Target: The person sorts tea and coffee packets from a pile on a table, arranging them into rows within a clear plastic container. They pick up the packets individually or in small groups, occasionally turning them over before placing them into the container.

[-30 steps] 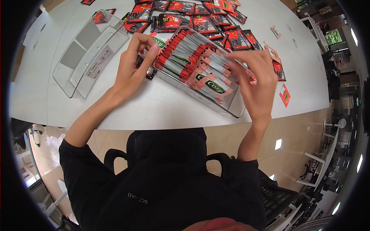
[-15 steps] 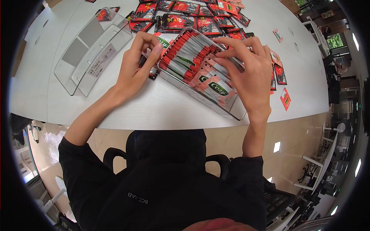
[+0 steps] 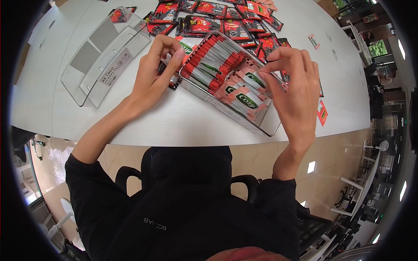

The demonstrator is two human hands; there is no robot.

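Note:
A clear plastic box [image 3: 226, 105] stands tilted across my view on the table. Red-edged sachets [image 3: 213, 58] fill its far left part in tight rows, and pink Cozy tea sachets [image 3: 245, 101] lie in the near right part. My left hand [image 3: 159, 71] is curled beside the box's left corner, thumb and forefinger close to another Cozy sachet [image 3: 187, 47]; what its fingers hold, if anything, is hidden. Over the box's right rim hovers my right hand [image 3: 294, 78], its thumb and forefinger a little apart, near the edge of the upper Cozy sachet [image 3: 254, 79].
A second clear plastic container [image 3: 104, 61] with a white label lies on the left. Red-and-black packets [image 3: 204, 25] are heaped behind the box. Single sachets, one near the right edge [image 3: 322, 112] and one farther back [image 3: 314, 41], lie on the white table [image 3: 174, 126].
My right hand has drawn back to the right from the sachets, and the upper Cozy sachet shows more fully in the box. The left hand has hardly moved.

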